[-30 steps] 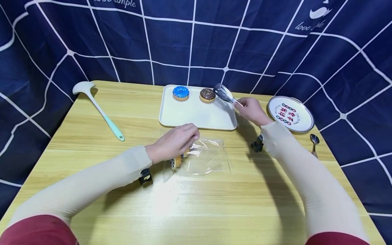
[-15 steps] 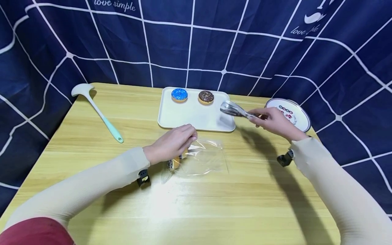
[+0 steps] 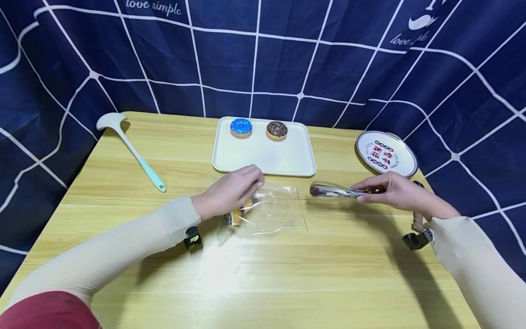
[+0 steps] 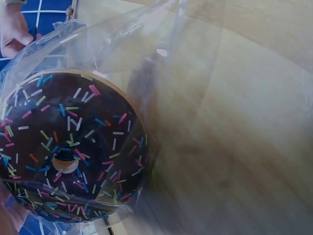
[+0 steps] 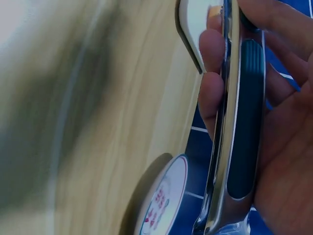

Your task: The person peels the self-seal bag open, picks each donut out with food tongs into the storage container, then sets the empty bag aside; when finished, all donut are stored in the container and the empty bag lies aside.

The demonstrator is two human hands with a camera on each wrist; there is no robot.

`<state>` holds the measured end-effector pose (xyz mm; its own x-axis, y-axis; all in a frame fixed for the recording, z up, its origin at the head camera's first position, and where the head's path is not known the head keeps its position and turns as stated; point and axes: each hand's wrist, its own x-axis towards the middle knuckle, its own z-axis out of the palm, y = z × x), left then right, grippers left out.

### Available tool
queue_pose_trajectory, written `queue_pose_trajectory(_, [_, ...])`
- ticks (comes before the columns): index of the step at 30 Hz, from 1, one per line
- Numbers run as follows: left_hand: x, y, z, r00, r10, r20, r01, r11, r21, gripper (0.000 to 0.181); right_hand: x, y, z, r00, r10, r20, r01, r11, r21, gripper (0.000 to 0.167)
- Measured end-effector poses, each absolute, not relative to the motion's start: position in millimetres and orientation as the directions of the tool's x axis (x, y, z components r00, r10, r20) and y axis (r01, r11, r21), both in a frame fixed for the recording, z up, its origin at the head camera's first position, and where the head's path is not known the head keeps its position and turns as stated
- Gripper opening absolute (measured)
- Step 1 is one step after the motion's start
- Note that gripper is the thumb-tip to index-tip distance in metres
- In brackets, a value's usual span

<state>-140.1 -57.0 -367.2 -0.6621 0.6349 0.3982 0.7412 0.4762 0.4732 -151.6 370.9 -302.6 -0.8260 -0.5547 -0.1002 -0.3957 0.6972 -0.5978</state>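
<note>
Tongs, gripped in our right hand, have swung off the tray to near the bag our left hand grips, leaving the blue doughnut and brown doughnut ahead, seemingly out of reach.

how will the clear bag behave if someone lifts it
Probably floppy: the bag is thin, creased film. Perhaps slippery too, given its shine. It may sag at one end, since the donuts inside sit near the left hand.

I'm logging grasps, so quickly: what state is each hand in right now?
Left hand: closed, holding the clear plastic bag.
Right hand: closed, holding the metal tongs.
</note>
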Motion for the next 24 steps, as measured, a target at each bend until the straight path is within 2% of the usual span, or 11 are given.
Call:
queue_pose_trajectory(5, [-139.8,-58.7,-366.2,-0.67,0.628,0.397,0.735,0.484,0.474,0.01,-143.7,363.9,-311.5,-0.787,-0.612,-0.078,-0.45,0.656,-0.606,0.026])
queue_pose_trajectory(11, [-139.9,-59.8,-365.2,-0.68,0.625,0.384,0.725,0.496,0.477,0.009,-138.2,344.1,-324.3,-0.764,-0.645,0.007,-0.532,0.625,-0.571,0.027])
queue_pose_trajectory(18, [-139.8,-60.7,-364.4,-0.687,0.622,0.376,0.717,0.495,0.491,0.009,-136.7,316.1,-334.2,-0.749,-0.661,0.041,-0.553,0.591,-0.587,0.03])
queue_pose_trajectory(24, [-139.7,-60.8,-363.4,-0.684,0.623,0.381,0.72,0.492,0.489,0.01,-135.0,290.3,-342.7,-0.696,-0.716,0.053,-0.597,0.536,-0.596,0.032])
